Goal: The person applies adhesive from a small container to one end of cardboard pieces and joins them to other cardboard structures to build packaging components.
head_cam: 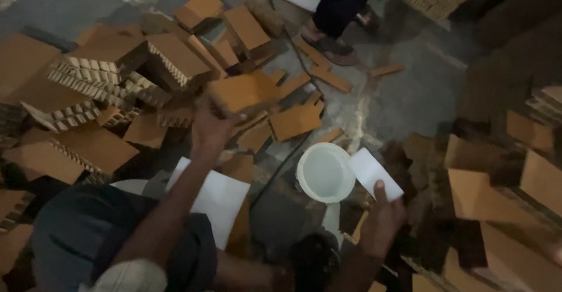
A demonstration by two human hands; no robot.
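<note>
In the head view, the left hand [212, 129] is seen reaching forward over a heap of brown cardboard pieces [111, 75], its fingers closed around the near edge of one flat brown cardboard piece [243, 91], which is held just above the pile and appears blurred. The right hand [383, 216] is raised at the lower right, with the thumb pressed on top of a white sheet [374, 173] pinched by its near corner; the sheet is held just beside the rim of a white bucket [324, 173]. The bucket is set on the grey floor [410, 93], between the two hands, and a pale liquid is seen inside it. A larger white sheet [218, 198] is laid near the person's lap, beneath the left forearm. Honeycomb edges are shown on several of the stacked pieces at the left. More brown board [503, 192] is stacked at the right edge. At the top, another person's sandalled foot [331, 45] is planted on the floor among scattered small cardboard strips [328, 78], well apart from both hands.
</note>
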